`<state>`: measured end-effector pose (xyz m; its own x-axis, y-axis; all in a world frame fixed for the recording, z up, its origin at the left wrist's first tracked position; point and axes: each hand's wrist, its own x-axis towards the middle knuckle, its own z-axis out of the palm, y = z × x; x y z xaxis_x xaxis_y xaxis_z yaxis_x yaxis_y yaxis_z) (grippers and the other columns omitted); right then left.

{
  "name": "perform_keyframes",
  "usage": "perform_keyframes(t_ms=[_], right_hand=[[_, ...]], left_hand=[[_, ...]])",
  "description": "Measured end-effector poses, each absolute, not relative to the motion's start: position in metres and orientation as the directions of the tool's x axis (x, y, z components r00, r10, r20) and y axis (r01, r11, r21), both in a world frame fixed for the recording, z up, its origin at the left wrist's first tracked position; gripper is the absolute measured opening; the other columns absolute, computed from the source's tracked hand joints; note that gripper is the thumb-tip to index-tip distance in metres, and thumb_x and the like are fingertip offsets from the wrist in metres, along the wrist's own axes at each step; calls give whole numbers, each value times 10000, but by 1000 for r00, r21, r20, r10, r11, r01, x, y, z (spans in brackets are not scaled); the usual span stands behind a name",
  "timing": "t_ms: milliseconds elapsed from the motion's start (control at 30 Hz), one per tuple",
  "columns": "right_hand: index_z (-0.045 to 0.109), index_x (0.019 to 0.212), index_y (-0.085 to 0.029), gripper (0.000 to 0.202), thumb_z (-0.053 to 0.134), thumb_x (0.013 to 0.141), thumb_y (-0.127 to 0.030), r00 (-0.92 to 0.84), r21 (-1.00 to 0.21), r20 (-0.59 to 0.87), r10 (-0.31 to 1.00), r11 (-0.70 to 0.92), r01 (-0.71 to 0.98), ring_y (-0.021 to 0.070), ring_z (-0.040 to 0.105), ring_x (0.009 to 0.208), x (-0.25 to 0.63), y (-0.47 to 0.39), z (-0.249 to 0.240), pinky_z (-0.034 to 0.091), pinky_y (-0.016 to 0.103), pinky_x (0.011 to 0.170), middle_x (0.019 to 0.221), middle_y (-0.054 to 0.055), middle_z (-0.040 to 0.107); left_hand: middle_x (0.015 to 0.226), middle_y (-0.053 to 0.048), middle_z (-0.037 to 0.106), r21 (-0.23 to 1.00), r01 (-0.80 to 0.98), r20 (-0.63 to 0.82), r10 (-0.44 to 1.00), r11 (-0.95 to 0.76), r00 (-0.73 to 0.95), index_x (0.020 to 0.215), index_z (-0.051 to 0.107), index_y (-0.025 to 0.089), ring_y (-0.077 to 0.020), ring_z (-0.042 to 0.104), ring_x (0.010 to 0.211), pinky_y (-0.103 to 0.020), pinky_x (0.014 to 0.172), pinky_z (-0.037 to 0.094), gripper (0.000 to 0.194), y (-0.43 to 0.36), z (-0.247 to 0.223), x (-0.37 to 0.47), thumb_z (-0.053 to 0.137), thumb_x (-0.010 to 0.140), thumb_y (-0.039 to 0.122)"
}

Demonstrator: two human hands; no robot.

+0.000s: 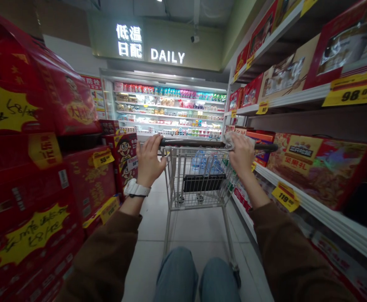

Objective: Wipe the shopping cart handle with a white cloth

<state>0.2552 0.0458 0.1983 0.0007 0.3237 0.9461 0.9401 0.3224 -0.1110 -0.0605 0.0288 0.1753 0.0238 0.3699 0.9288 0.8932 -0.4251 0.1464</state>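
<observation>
A metal wire shopping cart stands in front of me, with a dark handle across its top. My left hand is wrapped round the left end of the handle, its thumb on the near side, and a white watch is on that wrist. Nearer the handle's right end, my right hand holds a crumpled whitish wipe or tissue against the bar. Large clear bluish bottles show through the wire basket. The fingertips of my right hand are partly hidden.
Stacked red gift boxes with yellow price signs line the left side. White shelves of boxed goods run close along the right. Ahead is a lit refrigerated display below a "DAILY" sign. My knees are behind the cart.
</observation>
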Motion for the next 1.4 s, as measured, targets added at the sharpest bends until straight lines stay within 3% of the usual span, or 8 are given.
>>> perform_keyframes(t_ms=[233, 433, 533, 667, 767, 900, 1033, 1400], right_hand=[[469, 1462, -255, 812, 431, 706, 39, -304, 72, 892, 335, 558, 827, 223, 335, 1462, 181, 26, 188, 261, 493, 1230, 1524, -10, 468], [478, 1447, -272, 680, 448, 814, -27, -399, -3, 865, 305, 798, 603, 178, 428, 1408, 179, 6, 160, 351, 414, 1185, 1499, 1, 502], [557, 1365, -261, 568, 530, 823, -96, -338, -125, 886, 319, 864, 487, 201, 554, 1286, 183, -5, 139, 434, 387, 1109, 1369, 52, 612], [603, 1247, -248, 456, 650, 799, -177, -221, -247, 909, 353, 884, 397, 220, 586, 1222, 198, -16, 126, 468, 390, 1051, 1273, 87, 629], [544, 1210, -248, 453, 709, 790, -288, -175, -300, 917, 359, 909, 290, 236, 528, 1307, 208, -26, 127, 445, 411, 1078, 1383, 119, 557], [483, 904, -257, 229, 672, 826, -360, 40, -332, 942, 333, 910, 249, 247, 536, 1306, 208, -37, 125, 426, 467, 1094, 1352, 126, 596], [396, 693, -255, 264, 583, 875, -291, 175, -370, 929, 327, 851, 371, 263, 534, 1311, 200, -45, 116, 386, 516, 1113, 1341, 131, 621], [424, 645, -245, 272, 592, 858, -268, 160, -393, 918, 362, 790, 471, 273, 382, 1440, 199, -41, 109, 294, 540, 1168, 1515, 111, 469]], left_hand=[[1515, -82, 476, 55, 914, 924, 366, -403, 106, 1448, 415, 238, -300, 309, 1472, -592, 1232, 28, 660, 18, 182, -59, 536, 799, 219], [1551, -71, 431, -86, 813, 856, 374, -576, 356, 1492, 343, 231, -267, 245, 1504, -550, 1239, 108, 681, 1, 175, -32, 533, 838, 211], [1437, -68, 557, -7, 684, 830, 377, -729, 410, 1378, 465, 229, -238, 382, 1438, -496, 1228, 198, 569, 1, 158, -15, 529, 816, 162], [1147, -48, 694, 282, 481, 797, 482, -830, 364, 1103, 583, 226, -216, 632, 1117, -389, 1056, 426, 284, 4, 136, -1, 570, 819, 233], [899, -5, 689, 481, 409, 738, 610, -776, 289, 931, 567, 220, -178, 647, 852, -273, 763, 483, 178, 5, 121, 5, 626, 797, 322], [672, 64, 573, 616, 423, 674, 722, -665, 155, 776, 489, 224, -134, 562, 667, -231, 631, 396, 199, 3, 93, 14, 654, 752, 333], [677, 67, 564, 632, 447, 627, 757, -633, 186, 785, 492, 228, -135, 557, 663, -231, 624, 371, 151, -4, 67, 23, 628, 738, 276], [727, 50, 586, 571, 503, 623, 741, -649, 250, 837, 525, 235, -148, 565, 693, -236, 648, 385, 122, -8, 61, 27, 608, 761, 282]])
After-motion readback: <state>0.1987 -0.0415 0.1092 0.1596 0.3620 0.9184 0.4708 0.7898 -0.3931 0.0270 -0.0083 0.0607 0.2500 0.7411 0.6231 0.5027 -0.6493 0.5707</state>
